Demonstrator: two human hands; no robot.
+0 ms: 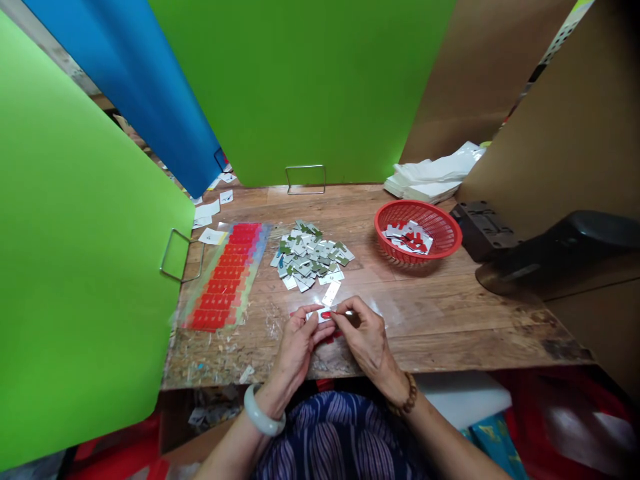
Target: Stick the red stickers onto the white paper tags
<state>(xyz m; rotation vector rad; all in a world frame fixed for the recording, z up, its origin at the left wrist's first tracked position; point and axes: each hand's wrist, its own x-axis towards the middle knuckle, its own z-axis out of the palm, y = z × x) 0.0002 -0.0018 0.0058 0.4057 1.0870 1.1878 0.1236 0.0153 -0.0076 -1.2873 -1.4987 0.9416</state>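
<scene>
Near the front of the table, my left hand (299, 340) holds a small white plate (312, 314) between thumb and fingers. A red sticker (325, 315) lies on the plate's right part. My right hand (364, 337) is closed in a pinch at the right end of that sticker. Just beyond my fingers lies another white plate (331, 293). Behind it is a loose pile of small silvery-white plates (310, 253), some with olive-green areas. To the left lies a clear sheet with rows of red stickers (220, 287).
A red plastic basket (456, 248) at the right holds white plates with red parts. Beyond it are stacked white sheets (433, 175) and a dark metal block (483, 230). Green panels (310, 87) with wire handles (306, 180) stand behind and left. Scraps lie on the wooden table (450, 327).
</scene>
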